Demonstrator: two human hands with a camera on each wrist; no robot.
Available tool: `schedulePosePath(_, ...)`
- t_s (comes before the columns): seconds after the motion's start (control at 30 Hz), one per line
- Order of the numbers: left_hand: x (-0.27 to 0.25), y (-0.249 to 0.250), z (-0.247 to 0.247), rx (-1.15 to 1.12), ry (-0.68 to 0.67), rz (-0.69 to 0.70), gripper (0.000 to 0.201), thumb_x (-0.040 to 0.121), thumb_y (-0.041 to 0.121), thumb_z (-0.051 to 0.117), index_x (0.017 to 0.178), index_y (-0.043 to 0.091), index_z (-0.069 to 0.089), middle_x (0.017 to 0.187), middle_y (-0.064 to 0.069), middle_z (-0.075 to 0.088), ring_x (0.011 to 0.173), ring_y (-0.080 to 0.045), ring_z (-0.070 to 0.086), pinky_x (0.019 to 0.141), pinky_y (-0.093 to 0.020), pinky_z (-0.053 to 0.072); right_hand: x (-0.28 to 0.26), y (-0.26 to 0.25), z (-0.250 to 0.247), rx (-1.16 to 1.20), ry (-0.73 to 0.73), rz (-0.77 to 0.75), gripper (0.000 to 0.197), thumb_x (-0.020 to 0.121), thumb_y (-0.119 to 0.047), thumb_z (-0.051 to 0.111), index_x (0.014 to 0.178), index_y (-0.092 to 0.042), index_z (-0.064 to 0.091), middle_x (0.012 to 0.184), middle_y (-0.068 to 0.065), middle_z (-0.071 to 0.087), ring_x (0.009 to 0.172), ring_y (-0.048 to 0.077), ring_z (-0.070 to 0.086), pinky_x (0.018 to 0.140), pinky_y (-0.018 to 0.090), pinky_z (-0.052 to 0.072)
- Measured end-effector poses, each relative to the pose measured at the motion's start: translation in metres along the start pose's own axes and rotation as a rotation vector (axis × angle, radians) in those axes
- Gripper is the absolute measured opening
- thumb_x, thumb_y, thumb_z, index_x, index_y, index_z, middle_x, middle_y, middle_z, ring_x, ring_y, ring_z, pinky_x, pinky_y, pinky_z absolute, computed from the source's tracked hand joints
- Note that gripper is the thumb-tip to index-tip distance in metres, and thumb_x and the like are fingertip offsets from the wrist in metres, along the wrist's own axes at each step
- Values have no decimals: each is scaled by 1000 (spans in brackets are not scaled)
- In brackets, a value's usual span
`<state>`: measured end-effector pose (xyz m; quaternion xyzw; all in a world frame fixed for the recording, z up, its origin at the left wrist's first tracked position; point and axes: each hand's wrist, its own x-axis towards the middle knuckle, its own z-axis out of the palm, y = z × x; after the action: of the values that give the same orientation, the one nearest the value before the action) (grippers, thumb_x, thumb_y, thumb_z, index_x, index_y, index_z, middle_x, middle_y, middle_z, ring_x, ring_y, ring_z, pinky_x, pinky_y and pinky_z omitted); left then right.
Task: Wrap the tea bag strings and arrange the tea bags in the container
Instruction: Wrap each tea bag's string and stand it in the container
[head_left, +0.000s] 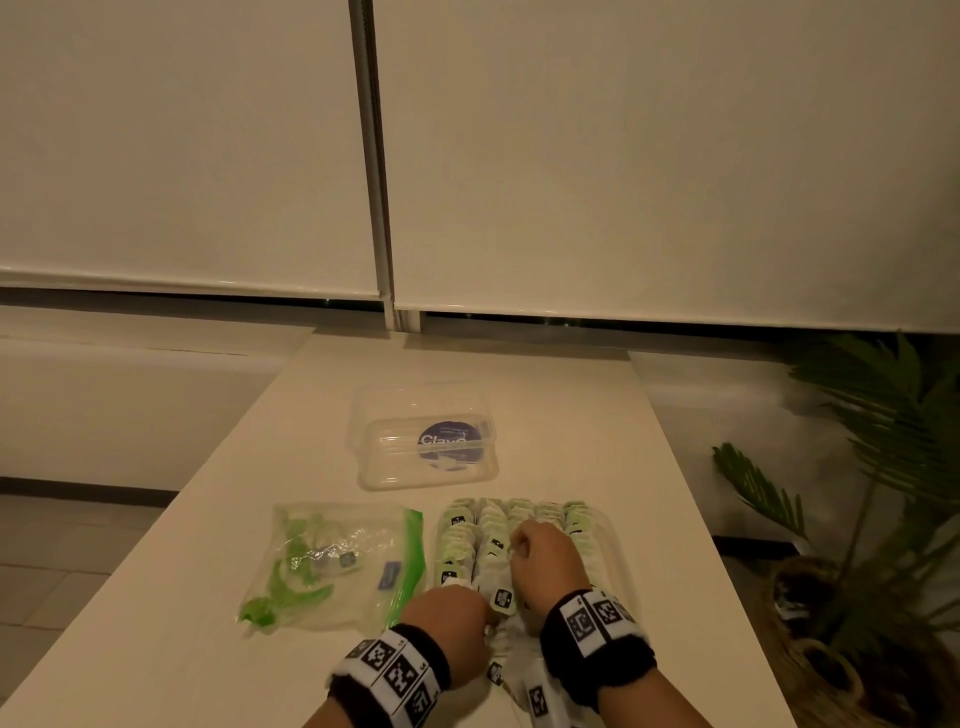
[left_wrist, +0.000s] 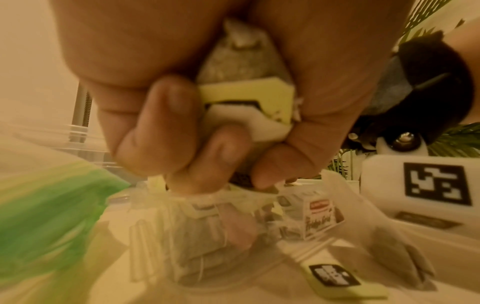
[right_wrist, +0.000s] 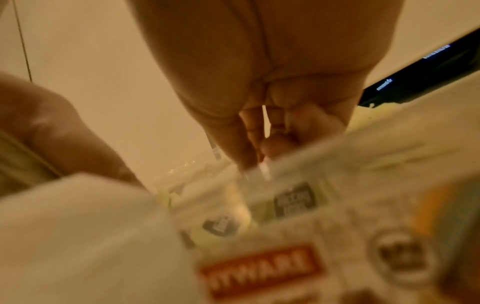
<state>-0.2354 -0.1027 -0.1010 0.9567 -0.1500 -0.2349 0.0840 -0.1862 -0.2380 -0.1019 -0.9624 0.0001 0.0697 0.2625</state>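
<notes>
Item held: tea bag (left_wrist: 233, 59), a grey-brown paper sachet with a yellow-green and white tag (left_wrist: 249, 102) printed in black.
Left hand (head_left: 457, 623): fingers (left_wrist: 168, 115) were curled round the bag and tag, pinning both against the palm; it sat at the near left corner of the container.
Right hand (head_left: 545, 551): was over the middle of the container, fingertips (right_wrist: 249, 148) drawn together as if pinching something thin; the string itself could not be made out in the blur, so its hold could not be confirmed.
Container (head_left: 610, 540): clear plastic tray near the bench's front edge, towards the right; it held close-packed rows (head_left: 519, 512) of pale green-tagged bags standing on edge, most of it filled.
Loose stock: further bags (head_left: 535, 696) lay at the near edge, by the wrists.
Handling, judged: the bag should be very light, soft and easily torn or crushed; the string thin and prone to slip.
Hold point, judged: best taken flat across the sachet's body with the tag pinned, and the string pinched close to the bag while winding.
Other items: a clear lid (head_left: 426, 436) with a dark round label lay behind the container; a zip bag (head_left: 332, 561) with green contents lay to its left.
Bench (head_left: 571, 395): pale, narrow top.
</notes>
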Motion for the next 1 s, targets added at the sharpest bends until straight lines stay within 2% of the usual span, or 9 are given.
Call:
schedulePosePath(0.07,0,0,2,14,8,1,41,91,22,50,129,34,59,125,-5,61,113,-27,59,98,-37,49,1,2,1,-48,-44,33,20,89,-11,46,93,-18,64,106,5,60,96,24,58,80,28,45)
schedulePosePath(0.23,1,0,3,12,38,-11,37,91,24,51,126,31,61,122,-6,62,112,-27,59,95,-36,49,4,-1,3,-137,-152,53,24,85,-12,51,63,-20,44,81,3,52,76,22,50,61,26,37)
schedulePosePath(0.37,1,-2,8,20,40,-36,33,90,24,51,121,19,62,115,-10,64,105,-30,61,90,-38,51,7,-7,8,-176,-110,22,31,86,-9,48,60,-22,38,82,2,51,77,24,53,66,27,40)
schedulePosePath(0.47,3,-3,8,27,44,-16,34,90,24,51,122,26,64,118,-8,63,108,-29,61,93,-37,51,9,-11,12,-256,-33,-37,20,93,-10,44,83,-16,60,103,8,55,92,28,59,77,32,46)
schedulePosePath(0.57,3,-4,8,32,66,29,40,92,22,50,128,34,60,122,-5,61,112,-28,59,97,-36,48,9,-12,17,-245,-3,-51,25,96,-9,39,109,-9,60,122,9,54,106,29,59,83,33,46)
schedulePosePath(0.7,2,-5,10,23,64,38,38,92,26,51,128,36,59,125,-4,61,113,-27,58,99,-37,48,9,-10,16,-117,46,-27,23,94,-8,40,111,-13,54,108,9,64,90,26,60,70,30,42)
schedulePosePath(0.8,3,-6,11,22,62,42,38,92,26,51,128,34,60,126,-4,61,115,-26,58,100,-38,47,4,-3,14,60,91,-2,14,91,-8,43,97,-19,50,89,7,65,76,25,56,64,32,44)
schedulePosePath(0.9,4,-6,11,14,55,34,39,91,24,51,127,34,61,127,-4,61,115,-26,58,100,-37,48,0,4,13,153,35,-89,19,91,-10,47,89,-24,60,91,0,63,84,19,58,75,29,48)
schedulePosePath(1.0,3,-4,10,17,37,23,41,89,21,50,127,32,61,125,-6,61,114,-27,58,98,-38,49,-1,5,14,50,-97,-187,31,88,-9,47,105,-25,68,105,2,59,97,21,57,80,26,43)
